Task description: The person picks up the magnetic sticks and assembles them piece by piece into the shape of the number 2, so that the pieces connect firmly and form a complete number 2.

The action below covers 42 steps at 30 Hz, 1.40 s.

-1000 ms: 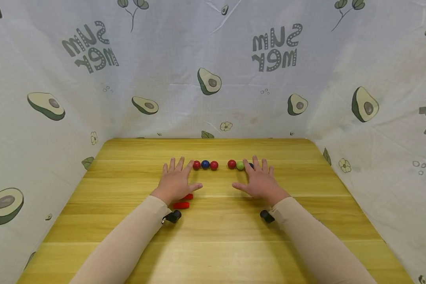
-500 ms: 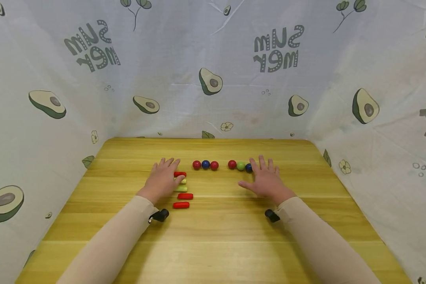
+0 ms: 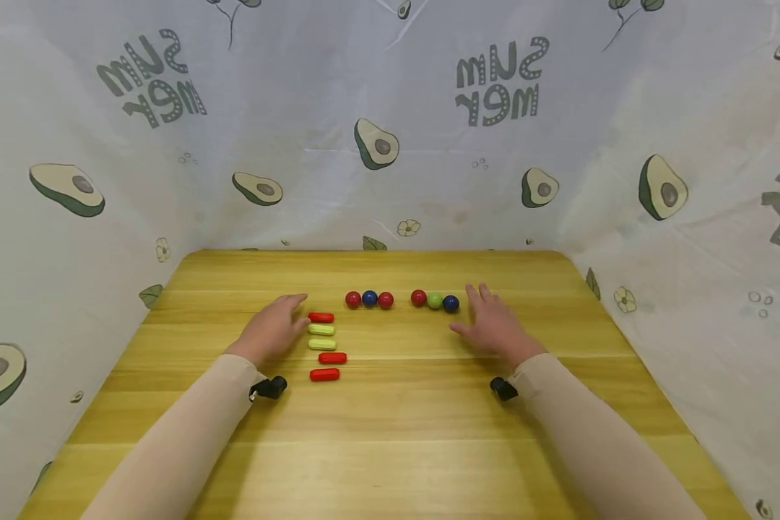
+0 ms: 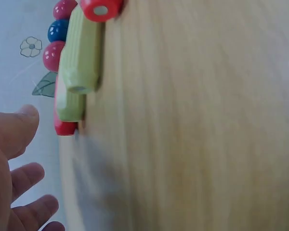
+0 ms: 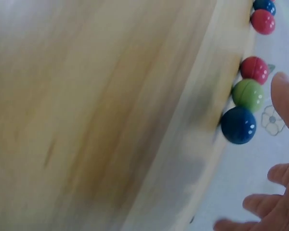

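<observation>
In the head view, my left hand (image 3: 274, 328) hovers left of a column of small ribbed sticks, its fingers loose and holding nothing. The column runs from a red stick (image 3: 321, 318) through two yellow-green sticks (image 3: 321, 344) to a red stick (image 3: 333, 358) and a red stick (image 3: 325, 375) nearest me. My right hand (image 3: 496, 328), fingers spread and holding nothing, is just right of a row of balls: a red ball (image 3: 419, 297), a green ball (image 3: 435, 300) and a blue ball (image 3: 451, 303). The right wrist view shows it apart from the blue ball (image 5: 238, 125).
Left of that row lies another, with a red ball (image 3: 353, 300), a blue ball (image 3: 370, 298) and a red ball (image 3: 386, 300). A wooden table (image 3: 396, 433) carries everything. Printed avocado cloth (image 3: 312, 108) encloses its back and sides.
My left hand has drawn left and uncovered the column of sticks. My right hand has shifted right, off the blue ball. The balls and sticks stay put on the table.
</observation>
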Motion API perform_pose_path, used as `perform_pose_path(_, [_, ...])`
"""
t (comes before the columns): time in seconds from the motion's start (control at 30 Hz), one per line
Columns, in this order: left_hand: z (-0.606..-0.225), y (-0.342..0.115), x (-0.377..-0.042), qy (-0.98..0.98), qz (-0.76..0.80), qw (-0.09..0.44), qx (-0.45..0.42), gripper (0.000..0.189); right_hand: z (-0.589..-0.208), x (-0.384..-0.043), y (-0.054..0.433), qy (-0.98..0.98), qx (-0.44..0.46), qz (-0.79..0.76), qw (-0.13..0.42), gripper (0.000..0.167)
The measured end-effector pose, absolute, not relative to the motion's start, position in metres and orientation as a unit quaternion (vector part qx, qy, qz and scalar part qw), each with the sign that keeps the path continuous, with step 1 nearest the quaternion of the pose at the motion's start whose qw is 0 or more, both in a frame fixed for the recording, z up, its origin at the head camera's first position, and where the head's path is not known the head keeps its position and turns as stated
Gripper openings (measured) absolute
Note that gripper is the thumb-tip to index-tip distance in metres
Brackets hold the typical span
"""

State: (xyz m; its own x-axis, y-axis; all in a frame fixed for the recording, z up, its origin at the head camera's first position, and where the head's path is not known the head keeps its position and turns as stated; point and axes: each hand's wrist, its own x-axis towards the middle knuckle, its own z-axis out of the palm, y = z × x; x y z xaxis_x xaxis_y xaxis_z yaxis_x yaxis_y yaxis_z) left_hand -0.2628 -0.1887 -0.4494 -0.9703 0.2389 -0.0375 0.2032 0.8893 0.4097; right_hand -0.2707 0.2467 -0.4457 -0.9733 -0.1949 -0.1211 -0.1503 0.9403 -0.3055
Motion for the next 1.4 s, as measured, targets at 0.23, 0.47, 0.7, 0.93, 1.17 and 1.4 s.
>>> perform_pose_path(0.23, [-0.458, -0.193, -0.268, 0.968, 0.22, 0.064, 0.107, 0.056, -0.443, -0.282, 0.252, 0.974, -0.106, -0.185, 0.08, 0.085])
perform_pose_path(0.47, [-0.464, -0.191, -0.272, 0.966, 0.221, 0.056, 0.12, 0.048, -0.445, -0.294, 0.25, 0.967, -0.108, -0.214, 0.087, 0.069])
perform_pose_path(0.7, [-0.466, -0.187, -0.271, 0.966, 0.22, 0.06, 0.121, 0.04, -0.449, -0.304, 0.246, 0.963, -0.109, -0.227, 0.101, 0.063])
perform_pose_path(0.93, [-0.466, -0.186, -0.274, 0.968, 0.209, 0.059, 0.124, 0.038, -0.455, -0.312, 0.249, 0.958, -0.099, -0.247, 0.106, 0.061])
perform_pose_path(1.17, [-0.467, -0.184, -0.281, 0.966, 0.213, 0.056, 0.132, 0.038, -0.456, -0.313, 0.246, 0.957, -0.095, -0.251, 0.113, 0.059])
perform_pose_path(1.4, [-0.467, -0.18, -0.286, 0.963, 0.23, 0.057, 0.125, 0.035, -0.458, -0.314, 0.244, 0.961, -0.092, -0.24, 0.1, 0.055])
